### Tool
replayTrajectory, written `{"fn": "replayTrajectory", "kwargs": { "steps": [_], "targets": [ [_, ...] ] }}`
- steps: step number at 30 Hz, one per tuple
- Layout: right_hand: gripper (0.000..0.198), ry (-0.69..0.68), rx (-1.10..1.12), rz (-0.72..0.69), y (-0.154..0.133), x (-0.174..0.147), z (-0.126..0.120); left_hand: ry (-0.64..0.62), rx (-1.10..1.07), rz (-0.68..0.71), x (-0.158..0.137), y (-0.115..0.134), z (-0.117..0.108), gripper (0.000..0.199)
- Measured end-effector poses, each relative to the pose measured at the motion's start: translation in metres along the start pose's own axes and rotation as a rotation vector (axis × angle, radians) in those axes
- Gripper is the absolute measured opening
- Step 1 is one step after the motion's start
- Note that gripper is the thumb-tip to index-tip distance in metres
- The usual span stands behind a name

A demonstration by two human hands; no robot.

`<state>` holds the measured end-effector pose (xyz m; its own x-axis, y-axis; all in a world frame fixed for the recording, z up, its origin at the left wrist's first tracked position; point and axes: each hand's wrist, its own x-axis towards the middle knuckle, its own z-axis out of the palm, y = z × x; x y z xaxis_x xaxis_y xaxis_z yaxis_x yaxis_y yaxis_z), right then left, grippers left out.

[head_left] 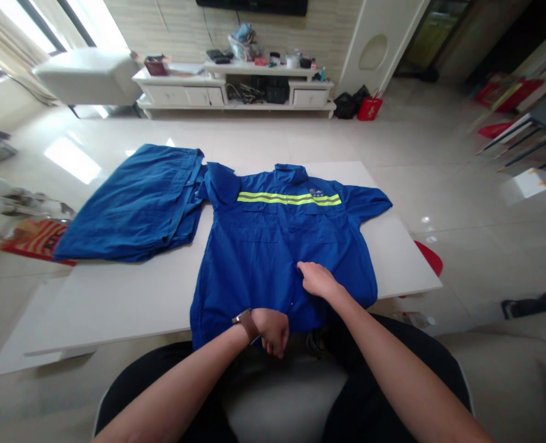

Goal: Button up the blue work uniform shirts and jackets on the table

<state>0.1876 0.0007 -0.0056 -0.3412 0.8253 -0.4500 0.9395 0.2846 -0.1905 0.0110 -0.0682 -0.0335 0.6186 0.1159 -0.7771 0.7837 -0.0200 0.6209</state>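
Observation:
A blue work jacket (pixel 254 271) lies front up on the white table, its collar at the far side. A yellow-and-grey reflective stripe (pixel 289 199) crosses its chest. My right hand (pixel 317 279) is closed at the front placket below the chest, pinching the cloth with thumb and forefinger. Nearer to me, my left hand (pixel 273 331), with a brown-strapped watch (pixel 247 323) at the wrist, is curled at the bottom hem. Its fingers bend downward, and what is inside them is hidden. Folded blue cloth (pixel 138 203), much like the jacket's, lies to the left.
The white table (pixel 129 307) stands over my knees, its right corner near a red object (pixel 428 257). A red-striped bag (pixel 32 240) is at the far left. Beyond lie a tiled floor (pixel 420 184), a white TV cabinet (pixel 180 95) and a pale bench (pixel 88 74).

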Motion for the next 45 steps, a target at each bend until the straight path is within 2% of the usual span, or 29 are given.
{"fn": "replayTrajectory", "kwargs": {
  "steps": [1,2,3,5,7,8,10,15,19,22,26,31,40,45],
  "targets": [
    [0.041,0.03,0.019,-0.01,-0.001,0.001,0.001,0.025,-0.081,0.046,-0.001,-0.001,-0.007,0.003],
    [0.041,0.059,0.04,-0.016,-0.001,0.002,0.001,0.102,-0.134,0.104,-0.004,-0.002,-0.015,0.006],
    [0.04,0.085,0.064,-0.016,-0.002,0.004,0.001,0.232,-0.155,0.162,-0.007,-0.004,-0.025,0.01],
    [0.038,0.136,0.134,0.004,-0.004,0.007,0.001,0.573,-0.144,0.243,-0.011,-0.006,-0.043,0.015],
    [0.036,0.19,0.242,0.024,-0.006,0.01,0.0,0.889,-0.141,0.256,-0.012,-0.009,-0.057,0.015],
    [0.034,0.218,0.303,0.023,-0.007,0.012,-0.001,1.006,-0.15,0.254,-0.01,-0.01,-0.061,0.016],
    [0.027,0.267,0.406,0.009,-0.01,0.014,-0.002,1.142,-0.186,0.252,-0.004,-0.011,-0.066,0.02],
    [0.009,0.382,0.499,-0.032,-0.013,0.018,0.0,1.294,-0.181,0.225,0.007,-0.002,-0.068,0.015],
    [0.006,0.406,0.567,-0.038,-0.01,0.024,0.002,1.367,-0.09,0.122,0.006,0.007,-0.07,0.017],
    [0.01,0.414,0.587,-0.01,-0.008,0.028,0.002,1.355,-0.051,0.078,0.007,0.009,-0.072,0.021],
    [0.015,0.39,0.508,0.049,-0.008,0.03,-0.001,1.314,-0.055,0.048,0.01,0.006,-0.076,0.024],
    [0.012,0.393,0.43,0.027,-0.007,0.03,-0.007,1.28,-0.082,0.046,0.009,0.004,-0.087,0.022],
    [0.017,0.388,0.528,-0.011,-0.006,0.035,-0.009,1.268,-0.126,0.009,0.002,-0.005,-0.096,0.021],
    [0.016,0.392,0.51,-0.05,-0.004,0.03,-0.008,1.268,-0.077,0.027,0.002,-0.011,-0.097,0.019]
  ]
}}
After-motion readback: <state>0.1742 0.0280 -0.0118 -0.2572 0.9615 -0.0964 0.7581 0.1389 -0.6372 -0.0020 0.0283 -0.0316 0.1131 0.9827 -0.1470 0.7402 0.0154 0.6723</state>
